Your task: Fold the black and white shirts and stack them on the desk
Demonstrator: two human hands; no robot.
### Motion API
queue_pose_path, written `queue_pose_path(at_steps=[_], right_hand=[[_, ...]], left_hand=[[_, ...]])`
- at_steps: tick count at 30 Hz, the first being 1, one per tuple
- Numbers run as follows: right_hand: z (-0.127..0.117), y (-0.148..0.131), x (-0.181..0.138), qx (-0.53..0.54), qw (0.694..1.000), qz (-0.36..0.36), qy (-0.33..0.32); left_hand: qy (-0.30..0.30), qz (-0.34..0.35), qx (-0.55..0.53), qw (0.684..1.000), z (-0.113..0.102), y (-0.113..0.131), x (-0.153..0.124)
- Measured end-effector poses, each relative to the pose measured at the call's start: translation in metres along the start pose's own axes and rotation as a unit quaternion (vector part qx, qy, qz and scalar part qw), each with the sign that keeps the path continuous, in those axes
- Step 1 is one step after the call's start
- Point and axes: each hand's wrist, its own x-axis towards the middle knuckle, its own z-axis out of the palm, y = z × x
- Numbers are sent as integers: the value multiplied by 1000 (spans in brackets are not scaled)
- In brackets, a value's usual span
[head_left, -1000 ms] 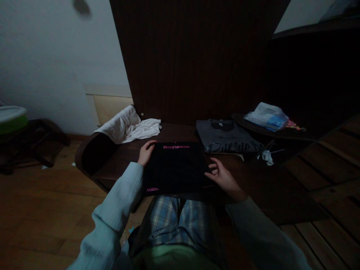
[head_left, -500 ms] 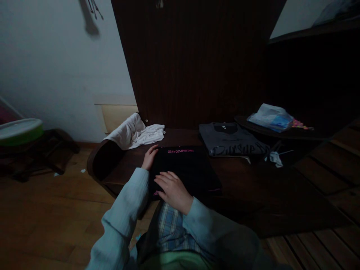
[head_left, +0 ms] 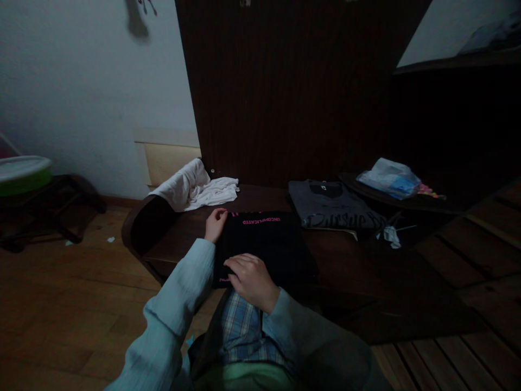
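A folded black T-shirt (head_left: 266, 244) with pink lettering lies on the dark wooden bench in front of me. At its far left corner, my left hand (head_left: 215, 224) is closed with curled fingers on the cloth edge. My right hand (head_left: 253, 279) hovers over or rests on the near left part of the shirt; its fingers are slightly bent and hold nothing visible. Whether that palm touches the cloth is hard to tell. To the right lies a folded grey T-shirt (head_left: 336, 203) with black lettering.
A crumpled white cloth (head_left: 191, 187) drapes over the bench's curved left arm (head_left: 136, 228). On a side shelf at right sits a plastic packet (head_left: 391, 176). A green tub with a pale lid (head_left: 24, 176) stands on a stool at far left. Behind the bench rises a dark wooden panel (head_left: 293, 92).
More pink lettering shows along the black shirt's far edge beside my left hand, whose fingers have curled. My right hand's fingers have bent a little more. The camera view has shifted slightly.
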Motion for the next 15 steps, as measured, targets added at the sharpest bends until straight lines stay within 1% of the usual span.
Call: queue_pose_path(at_steps=[2, 6, 11, 15], right_hand=[[5, -1, -3, 5, 1000, -4, 3], [8, -4, -7, 22, 999, 1, 28], [20, -3, -13, 20, 1000, -18, 3], [27, 0, -17, 42, 999, -5, 14]], left_hand=[[3, -11, -12, 1000, 0, -2, 1], [-11, -19, -62, 998, 0, -5, 3], [-9, -32, -85, 996, 1, -6, 6], [-7, -47, -90, 995, -1, -5, 6]])
